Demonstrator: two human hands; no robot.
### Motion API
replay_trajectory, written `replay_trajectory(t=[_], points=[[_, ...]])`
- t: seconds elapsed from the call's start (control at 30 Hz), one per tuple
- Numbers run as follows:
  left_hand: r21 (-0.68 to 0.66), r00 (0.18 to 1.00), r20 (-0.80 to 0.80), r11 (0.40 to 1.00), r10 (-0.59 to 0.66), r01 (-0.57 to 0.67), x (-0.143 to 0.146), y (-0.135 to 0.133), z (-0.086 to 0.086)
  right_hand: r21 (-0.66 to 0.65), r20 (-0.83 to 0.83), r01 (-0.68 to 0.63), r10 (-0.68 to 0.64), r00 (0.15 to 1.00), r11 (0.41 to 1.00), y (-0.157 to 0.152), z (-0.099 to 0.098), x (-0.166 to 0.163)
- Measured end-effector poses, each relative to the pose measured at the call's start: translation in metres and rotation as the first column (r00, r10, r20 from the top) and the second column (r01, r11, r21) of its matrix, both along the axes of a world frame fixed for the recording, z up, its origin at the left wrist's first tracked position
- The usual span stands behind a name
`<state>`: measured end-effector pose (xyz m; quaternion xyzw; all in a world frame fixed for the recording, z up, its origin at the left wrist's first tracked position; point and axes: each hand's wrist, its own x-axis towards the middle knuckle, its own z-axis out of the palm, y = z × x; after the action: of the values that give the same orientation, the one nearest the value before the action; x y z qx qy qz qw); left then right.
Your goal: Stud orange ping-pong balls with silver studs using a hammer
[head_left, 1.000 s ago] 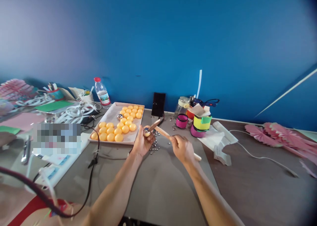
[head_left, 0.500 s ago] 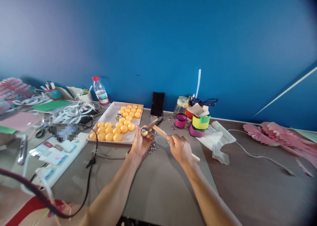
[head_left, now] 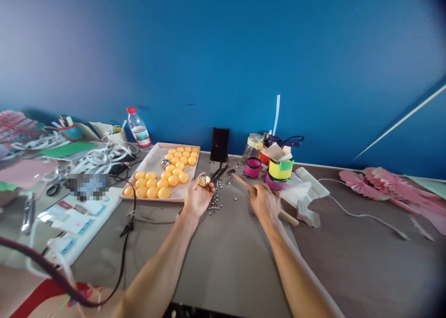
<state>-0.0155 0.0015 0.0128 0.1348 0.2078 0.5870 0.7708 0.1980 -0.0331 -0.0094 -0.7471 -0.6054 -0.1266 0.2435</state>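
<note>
My left hand [head_left: 198, 197] is closed round a small ball [head_left: 204, 180], part orange and part covered in shiny studs, held up beside the tray [head_left: 154, 160]. My right hand [head_left: 265, 202] rests on the table, wrapped round a long wooden stick [head_left: 289, 217] that now lies almost flat. Loose silver beads [head_left: 214, 204] are scattered on the grey mat between my hands. The tray holds several orange balls [head_left: 161, 183] and one silvered ball [head_left: 165, 163].
Behind the hands stand a black phone [head_left: 220, 144], a jar [head_left: 252, 146], pink and yellow tape-wrapped cups [head_left: 279, 171], scissors [head_left: 291, 140] and white paper [head_left: 302, 190]. A water bottle [head_left: 137, 128], paper strips and cables lie left; pink paper fans [head_left: 383, 181] lie right.
My right hand has lowered the stick away from the ball and onto the table to the right. My left hand keeps hold of the ball, shifted slightly.
</note>
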Motion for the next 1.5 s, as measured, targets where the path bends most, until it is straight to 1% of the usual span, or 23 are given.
replay_trajectory(t=[0.07,0.13,0.23,0.33,0.43,0.47,0.5,0.53,0.57,0.67,0.7,0.77,0.8,0.83,0.9,0.97,1.03,1.1,1.13,1.2,1.27,1.37,1.5], points=[[0.019,0.998,-0.057,1.000,0.022,-0.021,0.002,0.001,-0.003,-0.051,0.002,0.025,-0.025,1.000,0.998,0.000,-0.002,0.002],[0.037,0.994,-0.105,0.998,0.044,-0.041,0.003,0.002,-0.006,-0.072,0.010,0.035,-0.034,0.999,0.997,0.001,-0.004,0.003],[0.074,0.983,-0.170,0.996,0.068,-0.056,0.004,0.001,-0.009,-0.111,0.008,0.023,-0.022,1.000,0.994,0.001,-0.005,0.003],[0.088,0.971,-0.220,0.993,0.094,-0.076,0.006,0.000,-0.009,-0.168,-0.029,0.008,-0.013,1.000,0.986,0.001,-0.004,0.001],[0.128,0.940,-0.302,0.984,0.157,-0.124,0.009,-0.002,-0.008,-0.193,-0.048,0.009,-0.018,0.999,0.981,0.000,-0.004,-0.001],[0.156,0.914,-0.362,0.978,0.184,-0.136,0.010,-0.002,-0.008,-0.183,-0.050,0.012,-0.022,0.998,0.983,0.000,-0.004,-0.001],[0.185,0.865,-0.451,0.971,0.221,-0.152,0.010,-0.002,-0.009,-0.156,-0.056,0.015,-0.024,0.998,0.988,0.001,-0.005,-0.002],[0.222,0.796,-0.542,0.960,0.269,-0.173,0.011,-0.002,-0.010,-0.126,-0.065,0.005,-0.013,0.998,0.992,0.001,-0.005,-0.002],[0.277,0.731,-0.601,0.942,0.323,-0.189,0.010,-0.003,-0.011,-0.089,-0.079,-0.012,0.005,0.997,0.996,0.002,-0.006,-0.003],[0.487,0.559,-0.670,0.857,0.489,-0.166,0.008,-0.003,-0.017,0.005,-0.124,-0.086,0.086,0.989,0.996,0.005,-0.010,-0.005],[0.542,0.485,-0.695,0.830,0.530,-0.131,0.007,-0.003,-0.019,0.033,-0.137,-0.111,0.115,0.984,0.993,0.006,-0.011,-0.006],[0.628,0.282,-0.748,0.778,0.601,0.006,0.006,-0.004,-0.023,0.087,-0.172,-0.146,0.159,0.972,0.985,0.008,-0.011,-0.008],[0.650,0.175,-0.756,0.755,0.631,0.085,0.005,-0.004,-0.026,0.116,-0.191,-0.156,0.176,0.966,0.981,0.010,-0.011,-0.009],[0.657,0.092,-0.753,0.738,0.651,0.155,0.005,-0.004,-0.028,0.140,-0.206,-0.175,0.201,0.958,0.975,0.013,-0.010,-0.010],[0.652,-0.022,-0.736,0.717,0.676,0.245,0.005,-0.004,-0.032,0.175,-0.237,-0.217,0.255,0.937,0.960,0.024,-0.005,-0.012],[0.644,-0.092,-0.719,0.710,0.689,0.285,0.005,-0.004,-0.037,0.178,-0.283,-0.257,0.300,0.911,0.950,0.043,0.003,-0.014],[0.650,-0.128,-0.692,0.691,0.710,0.316,0.005,-0.004,-0.041,0.135,-0.365,-0.253,0.286,0.886,0.958,0.071,0.012,-0.018],[0.657,-0.151,-0.664,0.668,0.732,0.350,0.006,-0.005,-0.045,0.071,-0.454,-0.230,0.237,0.859,0.971,0.106,0.019,-0.023],[0.665,-0.160,-0.650,0.657,0.743,0.354,0.006,-0.005,-0.047,0.034,-0.502,-0.199,0.188,0.844,0.980,0.123,0.022,-0.027],[0.686,-0.160,-0.620,0.630,0.768,0.364,0.006,-0.006,-0.049,0.027,-0.523,-0.159,0.150,0.839,0.987,0.155,0.026,-0.036],[0.708,-0.167,-0.596,0.612,0.785,0.351,0.007,-0.007,-0.050,0.037,-0.540,-0.133,0.131,0.831,0.990,0.180,0.026,-0.045],[0.711,-0.190,-0.577,0.603,0.794,0.360,0.007,-0.009,-0.048,0.063,-0.569,-0.117,0.132,0.811,0.991,0.205,0.023,-0.056],[0.747,-0.229,-0.521,0.569,0.822,0.342,0.008,-0.012,-0.046,0.099,-0.622,-0.092,0.134,0.772,0.991,0.220,0.016,-0.061]])
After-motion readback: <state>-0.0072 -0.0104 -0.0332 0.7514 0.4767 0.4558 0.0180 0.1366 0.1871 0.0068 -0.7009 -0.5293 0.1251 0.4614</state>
